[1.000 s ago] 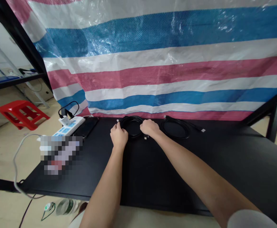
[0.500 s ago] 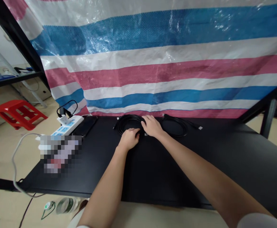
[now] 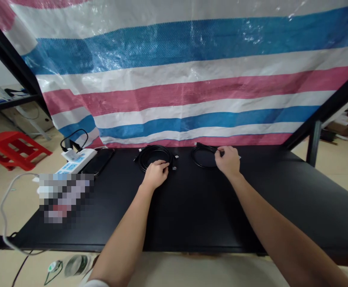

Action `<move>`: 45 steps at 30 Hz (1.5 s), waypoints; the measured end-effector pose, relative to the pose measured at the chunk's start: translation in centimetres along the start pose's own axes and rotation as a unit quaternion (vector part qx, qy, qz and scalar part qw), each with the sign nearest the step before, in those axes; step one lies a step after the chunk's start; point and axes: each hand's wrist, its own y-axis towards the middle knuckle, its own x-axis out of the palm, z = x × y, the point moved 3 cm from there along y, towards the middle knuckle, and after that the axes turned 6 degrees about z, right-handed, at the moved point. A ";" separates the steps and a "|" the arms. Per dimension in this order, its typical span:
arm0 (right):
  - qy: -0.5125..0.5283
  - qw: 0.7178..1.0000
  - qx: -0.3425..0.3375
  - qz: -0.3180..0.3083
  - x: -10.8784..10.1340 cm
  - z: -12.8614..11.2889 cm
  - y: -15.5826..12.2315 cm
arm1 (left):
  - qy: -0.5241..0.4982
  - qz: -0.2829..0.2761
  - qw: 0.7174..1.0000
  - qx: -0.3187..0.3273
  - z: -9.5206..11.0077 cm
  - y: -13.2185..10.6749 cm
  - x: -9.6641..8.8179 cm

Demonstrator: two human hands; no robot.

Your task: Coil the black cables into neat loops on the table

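Note:
Two coils of black cable lie near the back of the black table. My left hand [image 3: 156,174] rests at the front of the left cable coil [image 3: 141,158], its fingers curled over the loops. Metal-tipped plugs stick out around that coil, one close to my left fingertips. At the right side of the smaller right cable coil [image 3: 206,147], my right hand [image 3: 228,161] has its thumb and fingers closed on the cable. A plug end peeks out just past that hand. My palms hide parts of both coils.
On the table's left are a white power strip [image 3: 86,156] with a plugged-in charger, a dark phone [image 3: 101,161] and a blurred patch. A striped plastic sheet [image 3: 180,91] hangs behind the black table [image 3: 192,215]. A red stool [image 3: 15,149] stands on the floor at left.
My right hand has left the left coil and moved right onto the right coil. My left hand stays at the left coil. The view has shifted slightly.

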 end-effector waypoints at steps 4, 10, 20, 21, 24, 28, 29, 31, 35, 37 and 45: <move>-0.057 0.997 0.043 -0.022 0.1 1.7 -1.2 | 0.017 -0.012 1.000 -0.012 0.2 0.0 -0.2; -0.136 0.980 0.123 -0.073 0.8 2.4 -1.6 | -0.020 -0.003 0.997 -0.080 0.2 0.3 -0.2; -0.040 0.975 0.206 -0.067 0.3 3.1 -1.1 | -0.074 0.001 0.978 -0.194 0.2 0.5 -0.2; -0.010 0.975 0.218 -0.051 0.1 3.2 -1.0 | -0.079 -0.002 0.977 -0.199 0.2 0.5 -0.2; 0.107 0.953 0.283 -0.001 -0.4 3.4 -0.8 | -0.060 -0.009 0.979 -0.194 0.3 0.5 -0.2; 0.278 0.888 0.359 0.070 -0.4 3.3 -0.9 | 0.005 -0.017 0.991 -0.133 0.7 0.6 -0.2; 0.316 0.872 0.364 0.081 -0.4 3.3 -0.9 | 0.018 -0.017 0.993 -0.117 0.8 0.6 -0.2; 0.389 0.840 0.367 0.087 -0.3 3.1 -0.9 | 0.038 -0.016 0.995 -0.093 0.9 0.5 -0.2; 0.528 0.768 0.357 0.065 -0.8 2.6 -0.7 | 0.054 -0.014 0.996 -0.070 1.0 0.3 -0.3; 0.576 0.739 0.347 0.034 -1.4 2.1 -0.6 | 0.050 -0.003 0.996 -0.072 0.9 0.3 -0.3; 0.620 0.710 0.294 -0.156 -3.1 -1.0 -0.9 | -0.060 0.149 0.987 -0.007 2.3 -0.2 -0.5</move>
